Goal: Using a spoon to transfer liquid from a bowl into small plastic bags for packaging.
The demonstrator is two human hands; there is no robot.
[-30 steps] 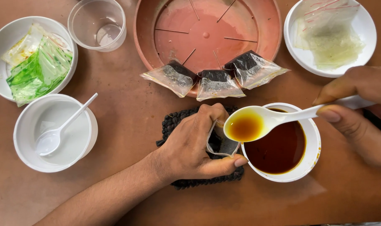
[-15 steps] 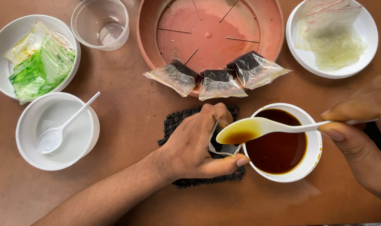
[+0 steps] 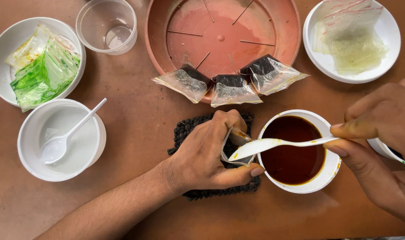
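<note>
My left hand [image 3: 209, 153] grips a small clear plastic bag [image 3: 236, 146] and keeps its mouth open over a dark woven mat [image 3: 189, 129]. My right hand [image 3: 380, 146] holds a white plastic spoon [image 3: 273, 144] by the handle. The spoon's bowl is tilted into the mouth of the bag. Directly under the spoon stands a white bowl of dark brown liquid [image 3: 296, 153], touching the mat's right edge.
Three filled small bags [image 3: 231, 84] lean on the rim of a terracotta saucer [image 3: 167, 49]. At left are a white bowl of green bags [image 3: 33, 66], a clear cup [image 3: 106, 26] and a white bowl with a spoon [image 3: 60, 140]. A bowl of clear bags [image 3: 351, 40] sits top right.
The spoon, full of brown liquid above the bowl a second ago, has moved left and down and tipped into the bag. My left hand has stayed put.
</note>
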